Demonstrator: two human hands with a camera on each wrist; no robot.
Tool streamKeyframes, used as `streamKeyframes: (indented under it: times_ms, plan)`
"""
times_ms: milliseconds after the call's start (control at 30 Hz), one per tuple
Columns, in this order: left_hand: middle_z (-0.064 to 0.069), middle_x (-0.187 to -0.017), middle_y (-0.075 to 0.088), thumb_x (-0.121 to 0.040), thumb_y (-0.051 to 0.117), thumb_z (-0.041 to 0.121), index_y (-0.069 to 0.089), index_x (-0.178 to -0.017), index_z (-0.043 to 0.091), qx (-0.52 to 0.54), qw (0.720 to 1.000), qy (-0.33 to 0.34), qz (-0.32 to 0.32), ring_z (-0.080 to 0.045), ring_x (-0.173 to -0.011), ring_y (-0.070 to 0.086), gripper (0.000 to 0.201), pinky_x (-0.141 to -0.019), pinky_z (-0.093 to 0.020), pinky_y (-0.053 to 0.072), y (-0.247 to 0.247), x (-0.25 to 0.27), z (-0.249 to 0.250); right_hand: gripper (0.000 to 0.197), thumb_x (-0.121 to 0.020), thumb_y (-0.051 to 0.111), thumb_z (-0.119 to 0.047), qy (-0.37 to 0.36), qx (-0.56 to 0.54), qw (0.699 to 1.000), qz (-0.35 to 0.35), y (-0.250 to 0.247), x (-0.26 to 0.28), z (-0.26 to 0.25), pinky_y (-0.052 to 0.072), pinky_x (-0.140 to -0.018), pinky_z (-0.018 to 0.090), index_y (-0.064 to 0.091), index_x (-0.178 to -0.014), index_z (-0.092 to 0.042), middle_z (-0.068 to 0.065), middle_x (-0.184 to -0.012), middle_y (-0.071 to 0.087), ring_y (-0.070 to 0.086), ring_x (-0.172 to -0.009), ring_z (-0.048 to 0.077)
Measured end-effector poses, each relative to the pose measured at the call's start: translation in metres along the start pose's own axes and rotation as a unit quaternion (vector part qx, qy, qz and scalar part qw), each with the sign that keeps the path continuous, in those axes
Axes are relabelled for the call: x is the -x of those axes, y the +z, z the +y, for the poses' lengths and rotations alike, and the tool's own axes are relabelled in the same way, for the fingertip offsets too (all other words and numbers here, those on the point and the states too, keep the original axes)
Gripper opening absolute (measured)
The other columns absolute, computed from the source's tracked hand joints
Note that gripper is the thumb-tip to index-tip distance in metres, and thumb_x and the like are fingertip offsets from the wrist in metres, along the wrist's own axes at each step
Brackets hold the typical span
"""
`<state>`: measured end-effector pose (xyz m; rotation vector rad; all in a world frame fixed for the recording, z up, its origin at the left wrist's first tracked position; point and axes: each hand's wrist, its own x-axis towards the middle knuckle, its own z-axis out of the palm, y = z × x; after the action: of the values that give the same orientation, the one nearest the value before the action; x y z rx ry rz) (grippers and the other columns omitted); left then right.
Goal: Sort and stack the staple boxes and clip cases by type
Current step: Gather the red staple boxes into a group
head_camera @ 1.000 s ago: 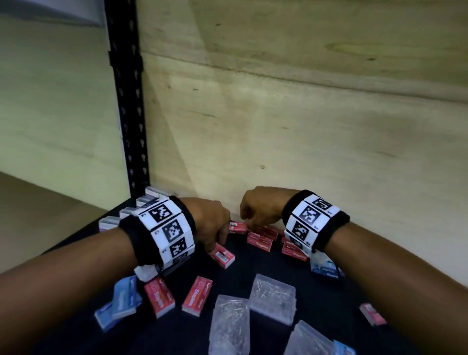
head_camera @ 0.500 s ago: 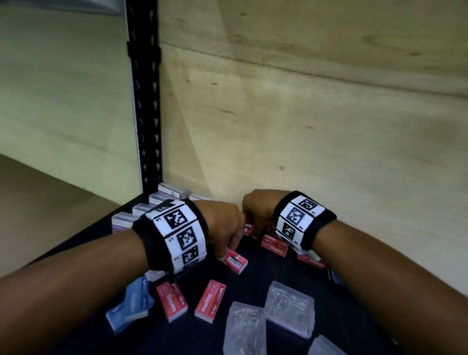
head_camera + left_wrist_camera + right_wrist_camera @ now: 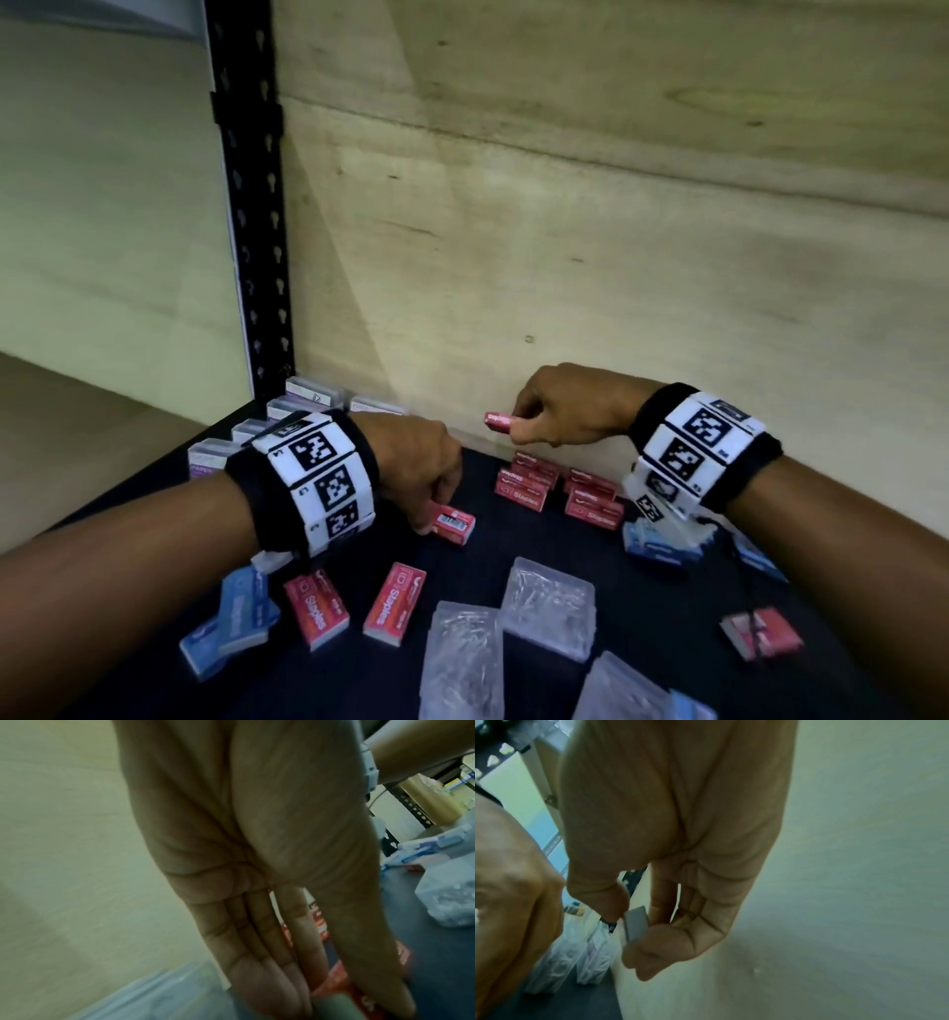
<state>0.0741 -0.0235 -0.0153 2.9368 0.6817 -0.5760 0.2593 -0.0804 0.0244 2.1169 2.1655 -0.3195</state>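
From the head view, the right hand (image 3: 560,406) was raised above the shelf (image 3: 488,570), a red box (image 3: 498,420) pinched end-on between thumb and curled fingers. It was held over the red stack (image 3: 557,488) gathered against the back wall (image 3: 565,231), apparently so that it could be set down with its own kind. The left hand (image 3: 416,462) was lowered onto a second red box (image 3: 452,523) lying flat mid-shelf, its fingers placed along the box's sides as if a pickup was being started; a firm grasp could not be confirmed from this view. Two more red boxes (image 3: 354,604) and some blue boxes (image 3: 231,624) were left loose at the near left, and clear cases (image 3: 547,601) lay unstacked in front. A row of pale boxes (image 3: 287,416) was lined up beside the black post (image 3: 251,205), judged already sorted.

From the left wrist view, the left hand's fingers (image 3: 264,953) were extended nearly straight, with the red box (image 3: 334,981) caught between them and the thumb; the hold looked like a light straddling pinch, suited to lifting a thin box by its edges.

From the right wrist view, the grey end of a box (image 3: 636,923) was gripped between the thumb and bent fingers (image 3: 659,949), close to the wall, which fitted a placement at the back.
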Motion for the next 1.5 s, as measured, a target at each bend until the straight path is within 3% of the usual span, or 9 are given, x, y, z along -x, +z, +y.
streamKeyframes:
  times_ms: [133, 367, 533, 667, 800, 1000, 1167, 1333, 1500]
  plan:
    - [0.009, -0.113, 0.068, -0.093, 0.062, 0.040, 0.069, -0.119, 0.027, 0.003, 1.000, -0.002, -0.026, -0.006, -0.086, 0.052, 0.030, -0.077, -0.022, 0.041, -0.001, 0.005, 0.006, 0.040, -0.099, 0.049, -0.044, 0.016, -0.010, 1.000, -0.007, 0.003, 0.040, 0.014, 0.046, -0.067, 0.026, 0.071, -0.091, -0.012, -0.002, -0.081, 0.070, 0.060, -0.067, 0.009]
    - [0.010, -0.126, 0.063, -0.099, 0.048, 0.043, 0.062, -0.126, 0.033, 0.011, 1.000, -0.015, -0.018, -0.014, -0.111, 0.057, 0.032, -0.101, -0.038, 0.045, -0.003, 0.002, 0.021, 0.030, -0.100, 0.046, -0.034, 0.071, 0.031, 0.996, -0.046, 0.028, 0.080, 0.027, 0.050, -0.081, 0.034, 0.065, -0.106, -0.011, 0.004, -0.099, 0.071, 0.065, -0.092, 0.023]
    - [0.007, -0.130, 0.061, -0.100, 0.048, 0.044, 0.057, -0.131, 0.032, 0.020, 0.999, -0.030, -0.009, -0.016, -0.114, 0.056, 0.035, -0.100, -0.036, 0.043, -0.007, 0.000, 0.034, 0.030, -0.100, 0.044, -0.031, 0.083, 0.056, 0.992, -0.075, 0.047, 0.089, 0.023, 0.051, -0.083, 0.039, 0.065, -0.106, -0.011, 0.006, -0.099, 0.071, 0.065, -0.093, 0.026]
    - [0.007, -0.127, 0.061, -0.098, 0.049, 0.046, 0.057, -0.128, 0.032, 0.021, 0.999, -0.043, -0.012, -0.015, -0.106, 0.055, 0.034, -0.091, -0.032, 0.041, -0.008, 0.000, 0.038, 0.032, -0.101, 0.043, -0.030, 0.092, 0.058, 0.990, -0.089, 0.052, 0.089, 0.017, 0.049, -0.077, 0.034, 0.063, -0.111, -0.007, 0.011, -0.102, 0.071, 0.064, -0.089, 0.026]
    - [0.005, -0.119, 0.059, -0.094, 0.056, 0.049, 0.054, -0.124, 0.027, 0.040, 0.997, -0.067, -0.023, -0.015, -0.098, 0.052, 0.037, -0.081, -0.030, 0.038, -0.008, 0.002, 0.039, 0.031, -0.101, 0.044, -0.027, 0.094, 0.062, 0.990, -0.082, 0.052, 0.089, 0.012, 0.045, -0.072, 0.031, 0.063, -0.112, -0.005, 0.013, -0.105, 0.071, 0.057, -0.080, 0.022]
    - [0.010, -0.100, 0.051, -0.095, 0.057, 0.043, 0.052, -0.122, 0.027, 0.020, 0.998, -0.062, -0.015, -0.014, -0.095, 0.052, 0.031, -0.082, -0.031, 0.039, -0.005, 0.001, 0.038, 0.032, -0.100, 0.046, -0.030, 0.096, 0.043, 0.993, -0.061, 0.052, 0.091, 0.012, 0.047, -0.072, 0.032, 0.064, -0.112, -0.006, 0.013, -0.105, 0.070, 0.058, -0.081, 0.021]
    - [0.005, -0.112, 0.057, -0.098, 0.053, 0.042, 0.049, -0.126, 0.029, 0.012, 0.999, -0.053, 0.000, -0.015, -0.094, 0.050, 0.032, -0.083, -0.031, 0.039, -0.004, -0.001, 0.038, 0.023, -0.099, 0.050, -0.033, 0.090, 0.043, 0.995, -0.029, 0.044, 0.096, 0.016, 0.045, -0.075, 0.032, 0.058, -0.114, -0.017, 0.002, -0.102, 0.064, 0.058, -0.089, 0.021]
    - [0.002, -0.120, 0.060, -0.099, 0.053, 0.039, 0.047, -0.130, 0.026, 0.002, 0.999, -0.044, 0.013, -0.014, -0.094, 0.049, 0.035, -0.084, -0.031, 0.039, -0.004, -0.003, 0.043, 0.032, -0.098, 0.053, -0.040, 0.100, 0.076, 0.991, -0.042, 0.037, 0.095, 0.021, 0.048, -0.079, 0.035, 0.051, -0.122, -0.019, 0.005, -0.109, 0.063, 0.059, -0.094, 0.023]
    - [-0.002, -0.122, 0.060, -0.099, 0.053, 0.036, 0.047, -0.131, 0.023, 0.001, 0.999, -0.041, 0.029, -0.016, -0.091, 0.049, 0.035, -0.082, -0.029, 0.040, -0.003, -0.007, 0.044, 0.030, -0.097, 0.056, -0.037, 0.082, 0.105, 0.989, -0.062, 0.041, 0.090, 0.016, 0.046, -0.074, 0.032, 0.063, -0.111, -0.012, 0.006, -0.104, 0.068, 0.062, -0.094, 0.026]
